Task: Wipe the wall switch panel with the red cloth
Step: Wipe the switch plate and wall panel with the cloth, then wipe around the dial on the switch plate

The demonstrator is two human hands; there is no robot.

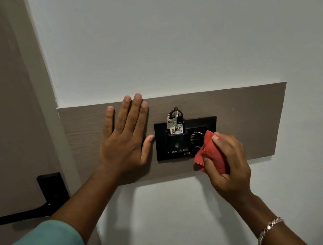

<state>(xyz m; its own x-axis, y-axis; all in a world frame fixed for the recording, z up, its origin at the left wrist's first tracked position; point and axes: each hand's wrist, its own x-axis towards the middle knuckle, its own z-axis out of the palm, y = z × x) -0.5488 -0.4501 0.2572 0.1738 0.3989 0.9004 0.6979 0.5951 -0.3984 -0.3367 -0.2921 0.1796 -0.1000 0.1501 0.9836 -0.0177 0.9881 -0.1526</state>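
White wall, wood board [246, 112]: left hand [125, 140] flat, steadying; right hand [226, 161] grips red cloth [210, 153] against switch panel [163, 142].

Cloth [212, 152] bunched in right hand [228, 161], pressed on switch panel [186, 138] at its right end. Dial [197, 137] just left of the grip; keys [174, 121] up-left of it; left hand [127, 138] flat on backing board [253, 120], farther left; door handle [31, 203] beyond, lower left.

Right hand [226, 159] presses red cloth [210, 153] on switch panel [178, 140].
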